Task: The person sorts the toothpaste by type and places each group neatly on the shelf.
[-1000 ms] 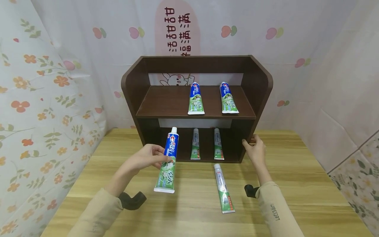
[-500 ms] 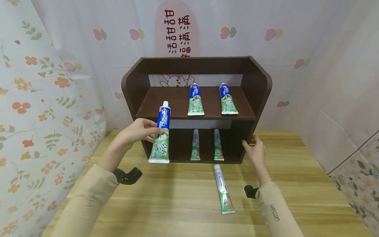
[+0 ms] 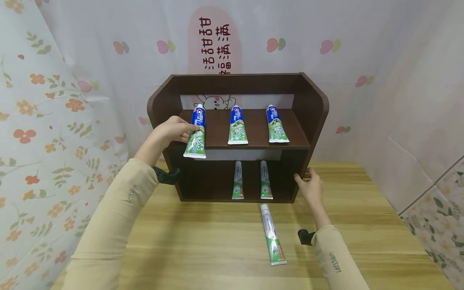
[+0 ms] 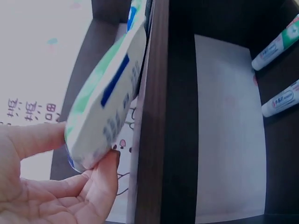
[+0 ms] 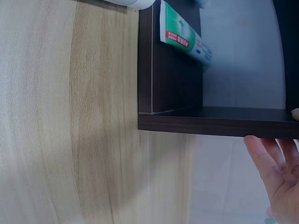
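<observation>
My left hand (image 3: 177, 129) pinches a blue-and-green toothpaste tube (image 3: 196, 141) between thumb and fingers, cap end pointing toward the back. The tube is at the left part of the upper shelf, its flat end sticking out past the front edge; whether it touches the board I cannot tell. In the left wrist view, the tube's underside (image 4: 105, 112) faces the camera. My right hand (image 3: 310, 186) grips the right side panel of the dark brown shelf unit (image 3: 315, 117), fingers outside, thumb at the panel's front edge. Two matching toothpaste tubes, one central (image 3: 237, 127) and one right (image 3: 277, 125), lie on the upper shelf.
On the lower shelf lie two silver-and-green toothpaste tubes, a left one (image 3: 237, 181) and a right one (image 3: 266, 181). Another silver-and-green tube (image 3: 273, 237) lies on the wooden table (image 3: 224, 249) in front of the unit. Patterned curtains (image 3: 137, 60) hang behind and beside.
My left hand has carried the blue-and-green toothpaste tube up from in front of the lower shelf to the upper shelf's left part. My right hand stays on the side panel.
</observation>
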The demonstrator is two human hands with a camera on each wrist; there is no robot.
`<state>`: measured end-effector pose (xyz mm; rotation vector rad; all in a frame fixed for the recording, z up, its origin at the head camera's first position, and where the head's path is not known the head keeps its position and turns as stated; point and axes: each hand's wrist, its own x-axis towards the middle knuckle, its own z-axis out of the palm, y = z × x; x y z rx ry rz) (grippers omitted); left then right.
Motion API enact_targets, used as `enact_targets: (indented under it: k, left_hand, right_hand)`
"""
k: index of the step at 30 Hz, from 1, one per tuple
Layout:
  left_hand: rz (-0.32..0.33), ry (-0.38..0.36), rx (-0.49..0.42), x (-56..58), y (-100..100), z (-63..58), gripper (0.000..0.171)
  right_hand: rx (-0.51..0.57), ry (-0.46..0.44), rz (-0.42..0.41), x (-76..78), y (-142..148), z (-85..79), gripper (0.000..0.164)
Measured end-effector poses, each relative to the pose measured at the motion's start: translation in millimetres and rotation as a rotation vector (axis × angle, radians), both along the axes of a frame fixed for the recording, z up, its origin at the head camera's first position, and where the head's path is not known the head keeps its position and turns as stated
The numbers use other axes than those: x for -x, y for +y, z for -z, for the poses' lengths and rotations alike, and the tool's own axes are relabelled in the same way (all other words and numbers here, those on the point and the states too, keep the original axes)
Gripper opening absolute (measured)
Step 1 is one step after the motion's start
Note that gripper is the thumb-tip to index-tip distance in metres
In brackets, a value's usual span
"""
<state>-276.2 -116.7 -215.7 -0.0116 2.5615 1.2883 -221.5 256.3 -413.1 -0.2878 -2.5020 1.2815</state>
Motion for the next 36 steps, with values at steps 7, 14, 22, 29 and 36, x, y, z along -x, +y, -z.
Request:
enact_targets:
  k: [7,14,22,29,36]
  left_hand:
    - [-0.068,-0.015,0.039,24.4,8,-0.3,0.052]
    - [-0.133,-0.041,0.065,44.3,8,6.5,0.05]
    - [-0.199,0.057,0.257,46.4,14,4.7,0.06]
    - [-0.199,0.275,0.362,34.2,14,6.9,0.039]
    - [-0.154,0.266,0.31,21.5,10,4.8,0.034]
  right_hand:
    - [-0.015,-0.001,0.007,0.7,0,0.6,0.028]
    - [-0.012,-0.008,0.005,-1.2,-3,2.5,0.027]
    - [0.01,0.013,-0.004,-0.5,-1,0.3,0.027]
    - [0.003,0.042,-0.005,-0.9,0,-4.0,0.026]
    - [0.02,0.016,-0.013,-4.7,-3,-3.5,0.026]
